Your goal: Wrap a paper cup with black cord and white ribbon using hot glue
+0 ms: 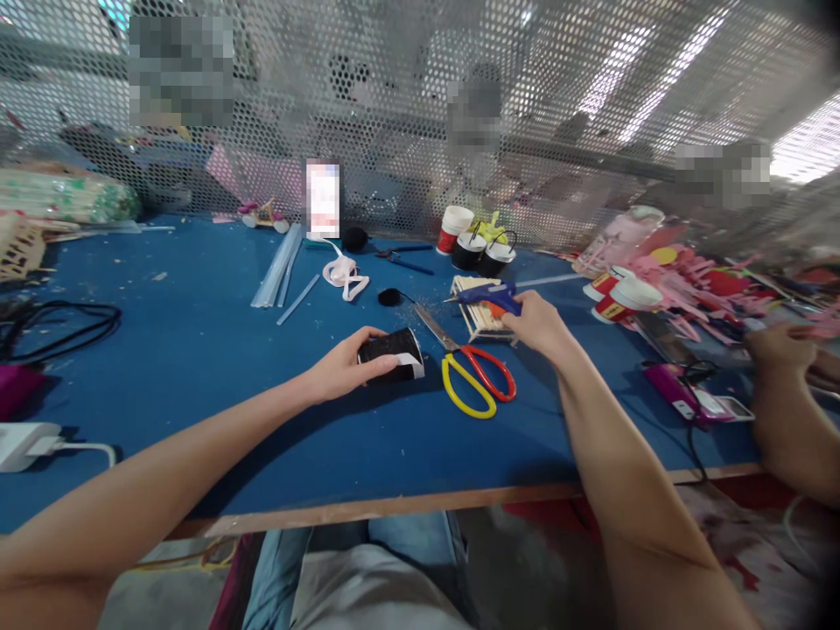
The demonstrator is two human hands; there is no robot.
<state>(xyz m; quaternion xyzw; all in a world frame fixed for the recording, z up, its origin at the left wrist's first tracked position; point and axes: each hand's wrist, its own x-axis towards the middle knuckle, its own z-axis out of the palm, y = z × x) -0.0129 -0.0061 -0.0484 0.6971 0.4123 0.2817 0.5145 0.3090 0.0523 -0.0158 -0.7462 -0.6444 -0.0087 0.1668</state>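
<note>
My left hand [358,363] is wrapped round a paper cup [405,348] covered in black, which lies on its side over the blue table with a white strip near its rim. In my right hand [539,322] is a blue glue gun [486,295], its nozzle pointing left. The gun is over a small rack of wooden sticks [484,328]. Between my hands lie scissors [473,372] with one red and one yellow handle, blades partly apart. Just beyond the cup is a round black piece [389,297] with a thin cord.
Clear glue sticks [279,267], a white ribbon [346,276] and pliers [407,255] lie farther back. Several cups [497,259] stand before the perforated metal screen [394,114]. At right, another person's hand [780,350] is near pink pieces. A white plug adapter [30,444] sits at left.
</note>
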